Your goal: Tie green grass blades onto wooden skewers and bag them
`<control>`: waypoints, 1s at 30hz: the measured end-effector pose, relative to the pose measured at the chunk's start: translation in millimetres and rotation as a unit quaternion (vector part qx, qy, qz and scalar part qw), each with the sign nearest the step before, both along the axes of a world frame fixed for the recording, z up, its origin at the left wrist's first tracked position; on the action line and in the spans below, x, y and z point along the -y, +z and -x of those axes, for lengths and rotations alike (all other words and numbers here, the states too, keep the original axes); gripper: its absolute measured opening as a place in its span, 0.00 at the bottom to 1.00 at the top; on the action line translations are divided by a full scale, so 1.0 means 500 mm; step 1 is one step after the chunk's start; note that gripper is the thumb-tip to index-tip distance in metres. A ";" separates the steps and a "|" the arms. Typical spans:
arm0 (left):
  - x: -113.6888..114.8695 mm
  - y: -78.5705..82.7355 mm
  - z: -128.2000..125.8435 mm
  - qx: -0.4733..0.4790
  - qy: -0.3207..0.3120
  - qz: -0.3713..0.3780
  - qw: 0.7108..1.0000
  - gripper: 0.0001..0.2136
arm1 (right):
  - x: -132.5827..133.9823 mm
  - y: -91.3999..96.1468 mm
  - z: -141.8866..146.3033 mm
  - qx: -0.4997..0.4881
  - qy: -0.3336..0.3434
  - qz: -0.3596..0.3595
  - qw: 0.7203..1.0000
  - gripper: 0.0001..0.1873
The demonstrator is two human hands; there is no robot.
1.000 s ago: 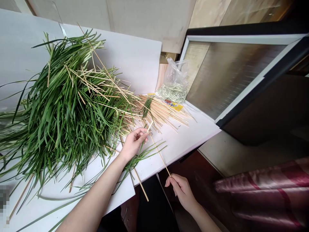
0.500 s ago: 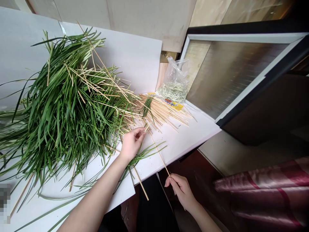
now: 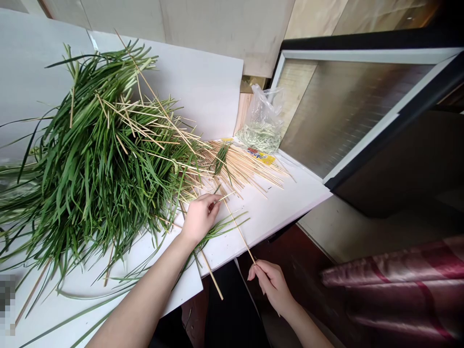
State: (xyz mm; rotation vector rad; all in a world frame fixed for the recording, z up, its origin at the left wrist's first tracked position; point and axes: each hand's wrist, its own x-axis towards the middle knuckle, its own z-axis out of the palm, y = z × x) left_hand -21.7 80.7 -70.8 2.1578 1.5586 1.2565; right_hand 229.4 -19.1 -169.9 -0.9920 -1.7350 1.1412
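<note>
Skewer (image 3: 237, 227) count in the grip: just one, pinched in the right hand (image 3: 273, 285) out past the front edge of the bench (image 3: 290, 193). It slants up and away, far tip right by the left fingertips. One pale stem (image 3: 227, 195) is in the left hand (image 3: 201, 220), crossing near that tip; can't tell if the two actually touch. A few loose green leaves (image 3: 226, 226) lie under and beside that same hand, and one thicker stick (image 3: 212, 275) pokes out over the bench edge.

Beyond that there's a fan of skewers (image 3: 250, 169), way too many to count, with one small green bunch (image 3: 220, 159) lying on them. Left of those, one massive leafy heap (image 3: 108, 169), more sticks strewn across it.

Only one container I can make out clearly: a clear plastic bag (image 3: 261, 121) at the back, scrunched top, lower part full of pale green-white bits. Yellow packaging (image 3: 267, 159) lies just in front of it.

Pose-wise, both grips are narrow, thumb to fingers: left arm reaching across the bench, back of the hand up, right forearm coming in low from the bottom edge.
</note>
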 end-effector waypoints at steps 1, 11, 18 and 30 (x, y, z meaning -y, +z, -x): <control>0.000 0.000 0.000 -0.001 0.003 0.002 1.000 0.09 | 0.000 0.000 0.001 0.000 0.000 -0.001 1.000 0.23; 0.000 0.002 -0.001 0.012 0.005 0.027 1.000 0.11 | 0.000 0.003 0.001 0.004 -0.004 -0.004 1.000 0.23; 0.000 0.000 0.002 0.008 -0.001 0.024 1.000 0.11 | 0.001 0.004 0.000 0.004 -0.002 -0.009 1.000 0.23; -0.002 0.000 0.005 0.003 -0.018 0.030 0.999 0.11 | 0.000 0.002 -0.001 0.008 0.002 -0.023 1.000 0.22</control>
